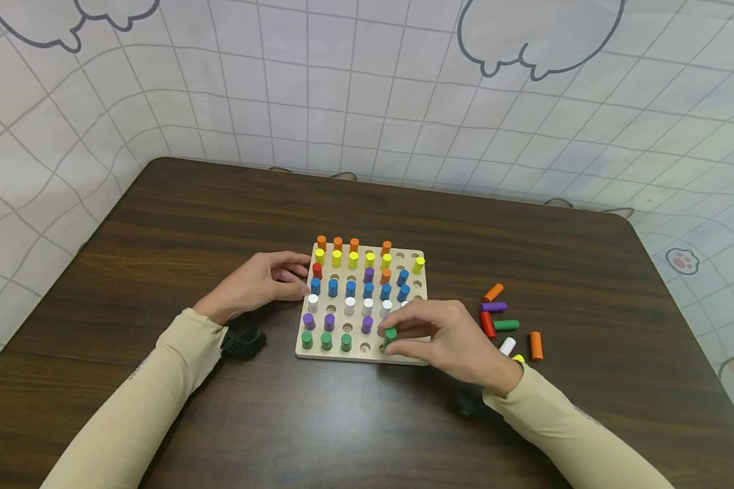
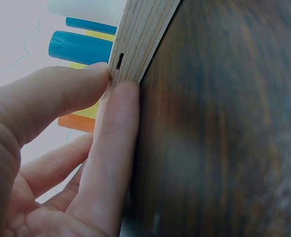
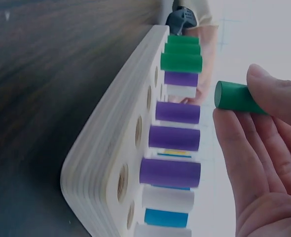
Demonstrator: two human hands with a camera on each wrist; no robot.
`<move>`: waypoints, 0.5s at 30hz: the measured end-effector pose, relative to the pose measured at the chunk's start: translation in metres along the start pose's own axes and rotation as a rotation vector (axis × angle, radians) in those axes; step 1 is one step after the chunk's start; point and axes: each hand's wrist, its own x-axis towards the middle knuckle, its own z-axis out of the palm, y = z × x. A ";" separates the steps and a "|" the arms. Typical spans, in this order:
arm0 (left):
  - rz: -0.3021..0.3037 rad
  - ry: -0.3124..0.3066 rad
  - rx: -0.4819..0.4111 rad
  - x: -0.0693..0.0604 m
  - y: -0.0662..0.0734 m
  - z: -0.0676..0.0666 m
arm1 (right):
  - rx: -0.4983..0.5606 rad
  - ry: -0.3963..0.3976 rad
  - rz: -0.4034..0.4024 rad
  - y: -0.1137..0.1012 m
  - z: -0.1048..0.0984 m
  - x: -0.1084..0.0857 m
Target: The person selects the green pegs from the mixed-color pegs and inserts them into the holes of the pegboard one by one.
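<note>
A wooden pegboard (image 1: 336,352) lies on the table with rows of orange, yellow, blue, white, purple and green pegs upright in its holes. My left hand (image 1: 263,282) is at the board's left side; in the left wrist view the thumb and a finger (image 2: 117,128) touch its layered edge (image 2: 140,39). Between thumb and fingers my right hand (image 1: 449,339) pinches a green peg (image 1: 390,335) over the front row, right of several empty holes. The right wrist view shows that green peg (image 3: 236,96) held clear of the board (image 3: 93,163).
Loose pegs lie on the table right of the board: a red one (image 1: 487,324), a purple one (image 1: 493,307), a green one (image 1: 506,325), a white one (image 1: 508,346), two orange ones and a yellow one partly behind my right wrist. A patterned cloth (image 1: 367,95) hangs behind the table.
</note>
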 end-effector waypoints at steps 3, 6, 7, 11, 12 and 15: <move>-0.005 0.001 0.003 0.000 0.000 0.000 | 0.008 -0.002 -0.003 0.001 0.003 0.001; -0.011 -0.001 0.003 0.000 0.000 0.000 | 0.008 -0.008 -0.011 0.003 0.007 0.002; -0.012 -0.002 0.001 0.000 0.000 0.000 | 0.008 -0.010 -0.012 0.003 0.008 0.003; -0.011 -0.009 -0.009 0.000 0.000 0.000 | 0.009 -0.015 -0.006 0.002 0.012 0.005; -0.009 -0.010 -0.012 0.000 0.000 0.000 | 0.009 -0.015 -0.004 0.001 0.013 0.006; -0.005 -0.012 -0.016 0.001 -0.001 0.000 | 0.018 -0.019 -0.001 0.001 0.015 0.007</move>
